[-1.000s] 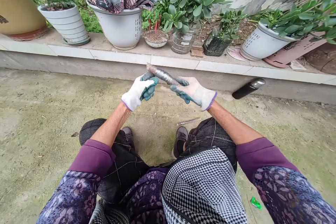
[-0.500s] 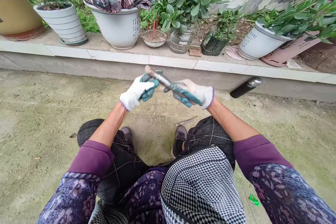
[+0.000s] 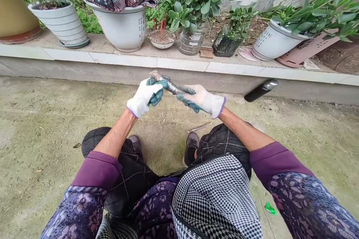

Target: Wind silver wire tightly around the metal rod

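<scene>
A short brown stick [image 3: 172, 87], its middle wound with something silvery like wire, is held slantwise in front of me between both hands. Teal-palmed white gloves cover both of them. My left hand [image 3: 146, 96] is closed around the upper part, and the bare brown end pokes out above its fingers. Wrapped over the lower part is my right hand [image 3: 200, 99], back of the glove upward, hiding that end of the stick. The silvery winding shows in the gap between the gloves.
A low tiled ledge [image 3: 181, 63] runs across the front, carrying potted plants and a white pot [image 3: 120, 26] heaped with cloth. On the concrete ground are a black flask [image 3: 260, 90] leaning by the ledge, a thin stick [image 3: 199, 127] and a green wrapper [image 3: 270, 208].
My right hand has rolled over, from palm partly showing to its back upward, and closed around the stick's lower part. My left hand keeps its grip, with the stick turned slightly.
</scene>
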A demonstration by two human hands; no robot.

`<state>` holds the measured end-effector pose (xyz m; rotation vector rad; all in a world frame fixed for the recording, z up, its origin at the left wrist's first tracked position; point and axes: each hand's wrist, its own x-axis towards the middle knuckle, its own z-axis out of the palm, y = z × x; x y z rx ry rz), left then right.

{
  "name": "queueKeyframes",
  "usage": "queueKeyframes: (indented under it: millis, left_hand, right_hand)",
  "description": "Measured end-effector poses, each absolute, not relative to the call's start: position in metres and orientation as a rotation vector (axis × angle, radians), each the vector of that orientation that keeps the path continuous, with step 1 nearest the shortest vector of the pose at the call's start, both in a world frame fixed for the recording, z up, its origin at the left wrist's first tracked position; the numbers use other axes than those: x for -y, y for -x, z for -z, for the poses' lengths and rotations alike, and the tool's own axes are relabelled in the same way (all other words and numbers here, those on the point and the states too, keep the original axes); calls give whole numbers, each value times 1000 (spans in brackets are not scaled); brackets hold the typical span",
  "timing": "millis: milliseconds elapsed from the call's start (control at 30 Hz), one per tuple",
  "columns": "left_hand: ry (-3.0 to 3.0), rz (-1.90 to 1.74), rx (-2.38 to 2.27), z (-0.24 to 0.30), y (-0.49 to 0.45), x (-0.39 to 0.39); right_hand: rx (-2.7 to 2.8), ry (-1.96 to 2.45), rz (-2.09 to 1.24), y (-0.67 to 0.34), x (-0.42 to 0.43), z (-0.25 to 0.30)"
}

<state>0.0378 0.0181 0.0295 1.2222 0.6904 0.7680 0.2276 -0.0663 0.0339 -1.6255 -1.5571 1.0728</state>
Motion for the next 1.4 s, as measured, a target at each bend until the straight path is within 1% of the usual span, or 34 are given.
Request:
queueKeyframes:
  millis: [67, 133, 200, 300, 333, 367, 400, 433, 500, 567, 633, 667, 700, 800, 867, 900, 967, 1067, 1233, 1400]
  left_hand:
    - [-1236, -750, -649, -34, -34, -15]
    - [-1240, -763, -647, -34, -34, -14]
    - [-1230, -805, -683, -30, -37, -15]
    - [-1224, -867, -755, -24, -41, -17]
    - [-1224, -873, -766, -23, -41, -17]
    - [-1225, -871, -765, -24, -41, -17]
    - [-1225, -862, -754, -25, -40, -16]
    - [-1225, -843, -734, -27, -38, -16]
    - [-1228, -783, -684, -32, -35, -13]
    - [-1234, -719, -656, -36, -32, -11]
    - [-1232, -706, -660, -35, -32, -10]
    - [-1226, -721, -670, -34, -33, -11]
    - [-1216, -743, -681, -32, -35, -11]
    - [-1180, -785, -718, -26, -40, -14]
    - [-1159, -774, -737, -25, -42, -15]
    - [-1149, -760, -737, -26, -41, -15]
    - [-1135, -721, -722, -27, -39, -16]
    - [-1152, -693, -676, -26, -34, -17]
    - [-1234, -725, -582, -20, -28, -18]
    - [-1337, -670, -630, -15, -30, -16]
  right_hand:
    - [1438, 1539, -1264, -226, 69, -35]
    - [1405, 1538, -1302, -226, 67, -32]
    - [1482, 1608, -1169, -226, 62, -28]
    - [1645, 1675, -728, -226, 56, -23]
    - [1669, 1673, -636, -226, 56, -23]
    - [1668, 1665, -617, -226, 56, -25]
    - [1644, 1650, -677, -226, 58, -27]
    - [1607, 1621, -804, -227, 60, -30]
    - [1506, 1529, -1150, -227, 66, -36]
    - [1405, 1440, -1426, -228, 70, -40]
    - [1373, 1435, -1510, -228, 70, -39]
    - [1393, 1474, -1447, -227, 68, -38]
    - [1444, 1529, -1315, -227, 66, -35]
    - [1663, 1688, -697, -225, 58, -27]
    - [1770, 1739, -396, -225, 56, -24]
    - [1796, 1756, -323, -225, 57, -24]
    - [1803, 1767, -281, -227, 58, -24]
    - [1723, 1717, -370, -232, 60, -26]
    - [1439, 1604, -732, -238, 59, -26]
    - [1265, 1570, -994, -233, 60, -31]
